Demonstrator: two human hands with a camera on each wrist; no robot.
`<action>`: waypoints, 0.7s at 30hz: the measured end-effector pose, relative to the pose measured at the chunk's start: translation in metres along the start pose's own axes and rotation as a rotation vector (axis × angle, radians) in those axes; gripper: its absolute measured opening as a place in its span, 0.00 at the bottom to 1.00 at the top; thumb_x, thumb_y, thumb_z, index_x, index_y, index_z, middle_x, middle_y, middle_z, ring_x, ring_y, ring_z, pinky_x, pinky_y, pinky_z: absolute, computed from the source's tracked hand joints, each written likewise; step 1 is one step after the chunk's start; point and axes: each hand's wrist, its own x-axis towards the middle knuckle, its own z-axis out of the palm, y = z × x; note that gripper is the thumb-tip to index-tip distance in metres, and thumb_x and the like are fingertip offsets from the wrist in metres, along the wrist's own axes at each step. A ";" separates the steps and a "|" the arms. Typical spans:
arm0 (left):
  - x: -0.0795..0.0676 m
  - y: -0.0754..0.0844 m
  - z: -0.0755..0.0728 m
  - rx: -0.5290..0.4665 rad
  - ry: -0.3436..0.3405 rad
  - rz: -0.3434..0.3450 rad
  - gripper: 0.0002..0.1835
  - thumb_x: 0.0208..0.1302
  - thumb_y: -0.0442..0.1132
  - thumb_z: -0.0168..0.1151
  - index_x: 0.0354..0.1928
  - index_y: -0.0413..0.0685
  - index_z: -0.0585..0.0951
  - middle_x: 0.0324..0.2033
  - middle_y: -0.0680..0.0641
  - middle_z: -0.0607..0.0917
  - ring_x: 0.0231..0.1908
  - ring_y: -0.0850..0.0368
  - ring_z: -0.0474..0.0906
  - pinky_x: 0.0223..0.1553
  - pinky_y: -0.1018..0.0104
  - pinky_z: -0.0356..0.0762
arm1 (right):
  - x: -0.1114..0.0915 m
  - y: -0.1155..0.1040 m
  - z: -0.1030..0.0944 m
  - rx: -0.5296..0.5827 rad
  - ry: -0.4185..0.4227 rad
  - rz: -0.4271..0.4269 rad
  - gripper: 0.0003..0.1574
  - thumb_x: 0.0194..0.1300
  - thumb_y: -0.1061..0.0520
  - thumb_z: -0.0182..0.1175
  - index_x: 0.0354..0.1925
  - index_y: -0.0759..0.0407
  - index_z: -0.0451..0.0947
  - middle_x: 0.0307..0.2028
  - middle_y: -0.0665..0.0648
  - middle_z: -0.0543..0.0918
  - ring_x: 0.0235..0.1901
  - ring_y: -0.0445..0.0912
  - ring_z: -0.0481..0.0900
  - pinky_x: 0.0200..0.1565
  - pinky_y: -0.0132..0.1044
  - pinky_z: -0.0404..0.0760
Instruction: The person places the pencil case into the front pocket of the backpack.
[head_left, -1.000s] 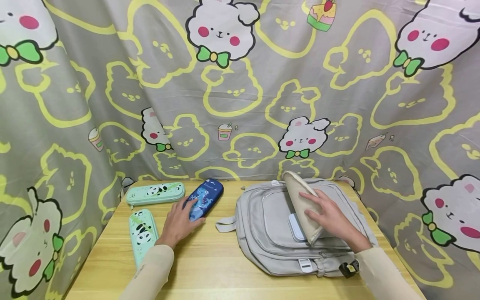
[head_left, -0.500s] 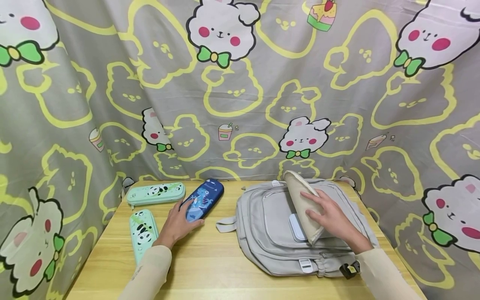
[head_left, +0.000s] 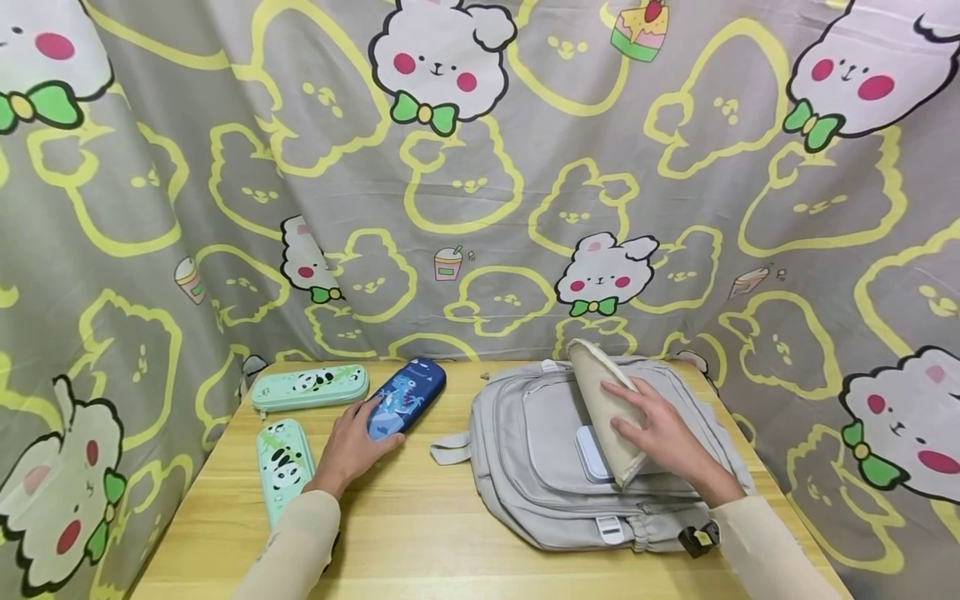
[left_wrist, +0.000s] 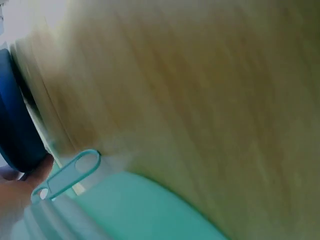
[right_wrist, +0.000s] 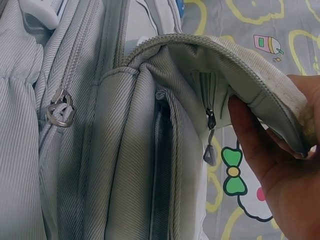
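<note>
My left hand [head_left: 352, 446] is at the near end of a dark blue pencil case [head_left: 408, 398] with a dinosaur print, fingers along its left side and thumb at its lower right. In the left wrist view, fingers touch the edge of the blue case [left_wrist: 17, 115]. A grey backpack [head_left: 517, 450] lies on the table to the right. My right hand [head_left: 660, 429] holds up its front pocket flap [head_left: 600, 400], thumb on the inside in the right wrist view. Inside the pocket opening [right_wrist: 162, 150] it is dark. The fingers' far side is partly hidden.
Two mint panda pencil cases lie left: one across the back [head_left: 311, 387], one beside my left forearm [head_left: 285, 462]. Its zip pull [left_wrist: 70, 172] shows close up. A backpack strap loop [head_left: 452, 450] reaches left over the wooden table [head_left: 420, 533]. A patterned curtain [head_left: 480, 208] hangs behind.
My left hand has drawn slightly left and its fingers have slid from the blue pencil case's top to its left side. My right hand keeps holding the flap in the same place.
</note>
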 end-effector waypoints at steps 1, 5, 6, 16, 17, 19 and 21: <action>0.000 -0.001 -0.001 -0.004 0.003 -0.001 0.52 0.67 0.66 0.72 0.85 0.53 0.63 0.82 0.29 0.61 0.78 0.23 0.60 0.71 0.21 0.67 | 0.000 0.000 0.000 -0.004 0.002 -0.001 0.37 0.73 0.63 0.70 0.76 0.58 0.76 0.75 0.67 0.72 0.73 0.66 0.71 0.64 0.66 0.77; 0.001 -0.001 -0.003 -0.006 0.015 0.020 0.52 0.66 0.66 0.73 0.85 0.52 0.64 0.81 0.30 0.63 0.77 0.23 0.62 0.71 0.22 0.68 | 0.001 -0.002 0.001 -0.017 0.011 -0.004 0.37 0.72 0.64 0.70 0.76 0.58 0.76 0.74 0.67 0.73 0.71 0.64 0.73 0.61 0.61 0.79; 0.000 -0.001 -0.003 -0.008 0.018 0.023 0.52 0.66 0.66 0.73 0.85 0.52 0.64 0.81 0.30 0.63 0.77 0.24 0.62 0.71 0.23 0.68 | 0.001 -0.002 0.001 -0.016 0.011 -0.003 0.37 0.72 0.64 0.70 0.76 0.58 0.76 0.74 0.67 0.73 0.70 0.63 0.73 0.60 0.60 0.79; -0.003 0.005 -0.012 -0.028 0.017 0.074 0.51 0.66 0.64 0.74 0.84 0.53 0.66 0.83 0.31 0.61 0.79 0.25 0.61 0.73 0.24 0.67 | 0.001 -0.005 0.002 -0.002 0.011 0.002 0.38 0.72 0.65 0.70 0.77 0.59 0.75 0.75 0.69 0.72 0.71 0.65 0.72 0.61 0.62 0.80; -0.003 0.006 -0.013 -0.030 0.016 0.087 0.50 0.66 0.64 0.74 0.84 0.53 0.66 0.83 0.31 0.62 0.79 0.25 0.61 0.73 0.24 0.67 | 0.001 -0.005 0.002 0.001 0.012 0.003 0.38 0.72 0.65 0.70 0.77 0.59 0.75 0.75 0.69 0.72 0.71 0.66 0.72 0.61 0.62 0.80; -0.003 0.009 -0.013 -0.036 0.013 0.116 0.50 0.66 0.63 0.75 0.84 0.53 0.67 0.82 0.31 0.63 0.78 0.25 0.62 0.72 0.24 0.67 | 0.000 -0.005 0.002 0.002 0.015 0.006 0.38 0.72 0.65 0.70 0.77 0.59 0.75 0.74 0.68 0.72 0.71 0.66 0.72 0.61 0.61 0.80; -0.003 0.012 -0.013 -0.039 0.015 0.142 0.50 0.65 0.63 0.76 0.83 0.53 0.68 0.82 0.31 0.64 0.78 0.26 0.63 0.72 0.25 0.68 | 0.000 -0.005 0.003 0.004 0.018 0.005 0.38 0.71 0.65 0.70 0.77 0.59 0.75 0.74 0.68 0.73 0.71 0.65 0.73 0.60 0.57 0.82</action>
